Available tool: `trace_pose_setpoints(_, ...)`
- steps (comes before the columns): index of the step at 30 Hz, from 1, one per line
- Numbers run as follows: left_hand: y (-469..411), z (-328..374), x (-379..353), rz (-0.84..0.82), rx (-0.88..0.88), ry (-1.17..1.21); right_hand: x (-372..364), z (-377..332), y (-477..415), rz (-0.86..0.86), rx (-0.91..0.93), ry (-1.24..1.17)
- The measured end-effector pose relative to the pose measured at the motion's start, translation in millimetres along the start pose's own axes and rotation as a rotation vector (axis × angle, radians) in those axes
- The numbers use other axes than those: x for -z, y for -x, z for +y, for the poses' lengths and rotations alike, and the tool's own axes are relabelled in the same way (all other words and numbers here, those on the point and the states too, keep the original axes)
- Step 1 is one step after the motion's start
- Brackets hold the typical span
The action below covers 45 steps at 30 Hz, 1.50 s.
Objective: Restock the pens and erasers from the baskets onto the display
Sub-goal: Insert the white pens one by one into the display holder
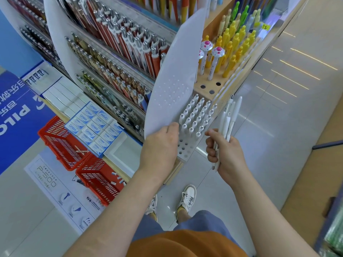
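Left hand (159,145) holds sheet (178,71) back, likely baring rack (185,152) holes between hands; right hand (229,155) grips pens (230,115) for slotting.

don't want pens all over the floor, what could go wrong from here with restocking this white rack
The right hand grips several white pens at once, fanned out; working one free could let others slip to the floor.
The left hand seems to hold the white sheet aside; let go, it may swing over the rack and knock the standing pens.
The red basket sits on the floor near the feet, a possible trip.
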<state>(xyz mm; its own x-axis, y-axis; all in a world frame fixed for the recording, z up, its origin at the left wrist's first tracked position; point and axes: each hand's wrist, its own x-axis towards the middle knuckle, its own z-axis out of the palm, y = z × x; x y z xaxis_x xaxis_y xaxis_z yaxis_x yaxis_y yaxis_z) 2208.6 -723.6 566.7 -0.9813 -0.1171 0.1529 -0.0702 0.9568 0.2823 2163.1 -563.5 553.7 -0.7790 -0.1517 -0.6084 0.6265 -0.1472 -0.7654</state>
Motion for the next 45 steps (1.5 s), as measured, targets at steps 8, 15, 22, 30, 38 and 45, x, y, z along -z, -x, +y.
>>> trace_pose_setpoints(8,-15,6,-13,-0.102,0.045,-0.056,-1,4,3,-0.082,-0.034,-0.01)
trace_pose_setpoints(15,-12,6,-6,-0.014,0.02,-0.039,9,-3,14,-0.217,-0.068,-0.025)
trace_pose_setpoints(22,-9,38,45,-0.185,0.266,0.718,10,-21,33,-0.584,-0.136,0.123)
trace_pose_setpoints(30,-6,44,61,-0.082,0.433,1.132,14,-19,34,-0.51,-0.034,0.076)
trace_pose_setpoints(38,10,31,70,0.086,0.445,1.266,17,-13,35,-0.403,0.042,0.01)
trace_pose_setpoints(45,17,7,84,0.13,0.2,0.938,24,-7,32,-0.192,0.001,0.098)
